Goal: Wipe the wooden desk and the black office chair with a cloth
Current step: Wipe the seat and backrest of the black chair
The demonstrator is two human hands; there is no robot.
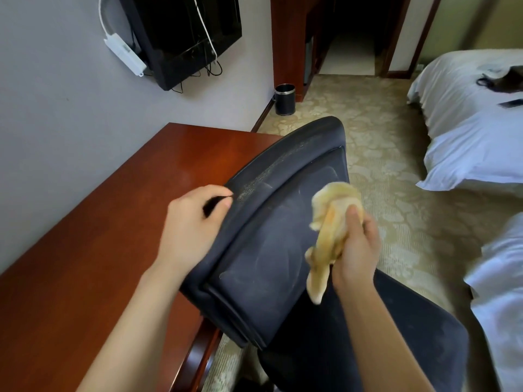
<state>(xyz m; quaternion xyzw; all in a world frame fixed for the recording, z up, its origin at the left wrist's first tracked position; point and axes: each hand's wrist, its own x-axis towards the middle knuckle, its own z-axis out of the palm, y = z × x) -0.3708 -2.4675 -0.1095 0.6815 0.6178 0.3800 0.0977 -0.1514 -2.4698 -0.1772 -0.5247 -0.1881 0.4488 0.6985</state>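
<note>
The black office chair (268,244) stands in the middle of the head view, its dusty backrest tilted toward the wooden desk (93,250) on the left. My left hand (189,222) grips the top left edge of the backrest, fingers curled over it. My right hand (356,250) holds a bunched yellow cloth (331,222) against the right side of the backrest. The chair's seat (410,335) shows at the lower right.
A black TV (184,38) and a white power strip (124,53) hang on the grey wall above the desk. A black bin (285,99) stands by the wall. White beds (467,123) fill the right side, with patterned carpet (382,154) between.
</note>
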